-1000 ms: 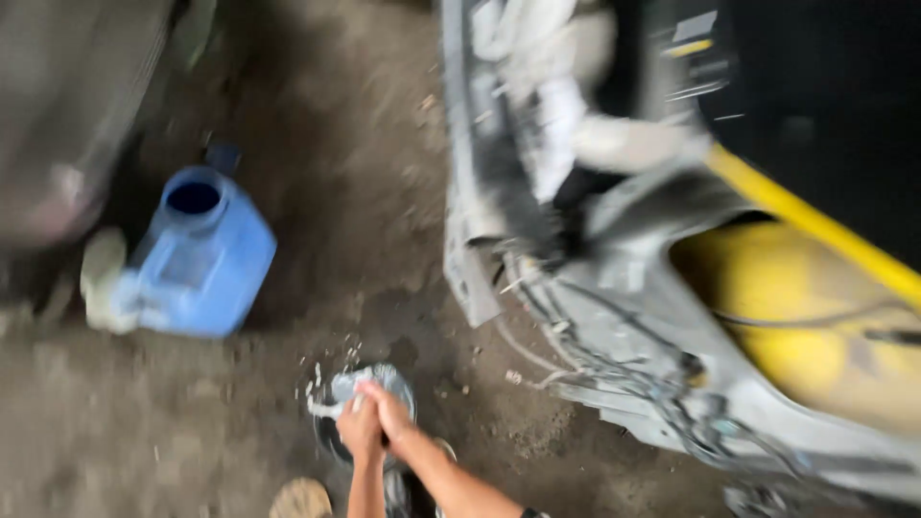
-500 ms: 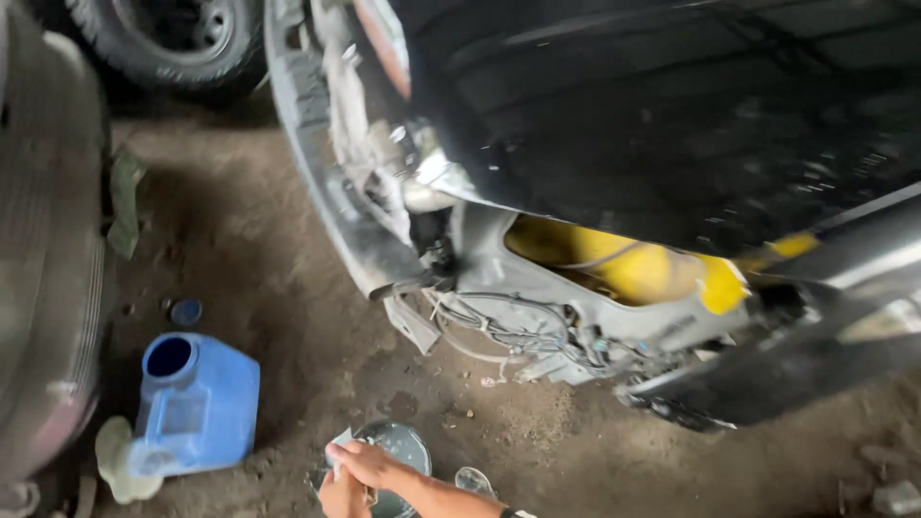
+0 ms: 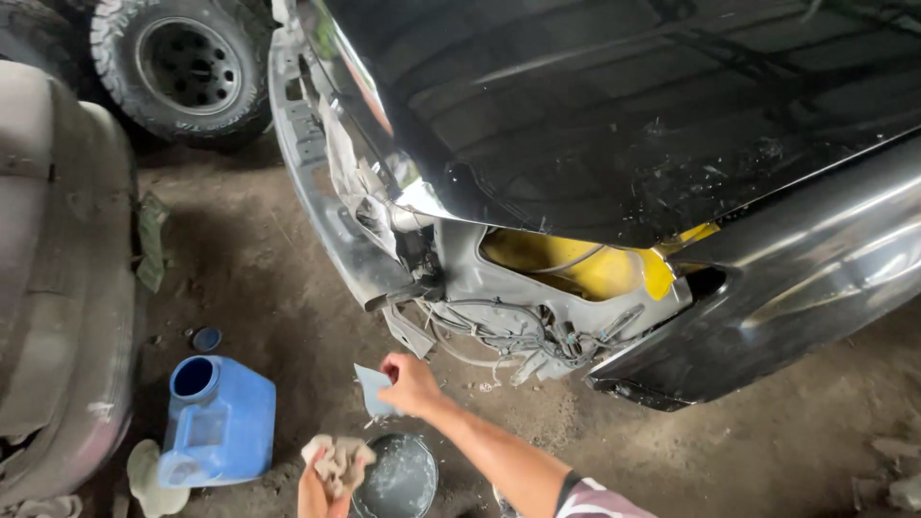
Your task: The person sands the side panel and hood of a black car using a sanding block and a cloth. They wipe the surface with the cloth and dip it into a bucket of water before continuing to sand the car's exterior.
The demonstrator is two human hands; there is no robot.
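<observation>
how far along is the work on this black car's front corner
Done: the corner is stripped, with wiring and the yellow inner panel exposed. In hand: the right hand holds a small grey sheet, the left hand a wadded rag, over a basin of water. Left: the black hood looks scuffed, the corner open.
</observation>
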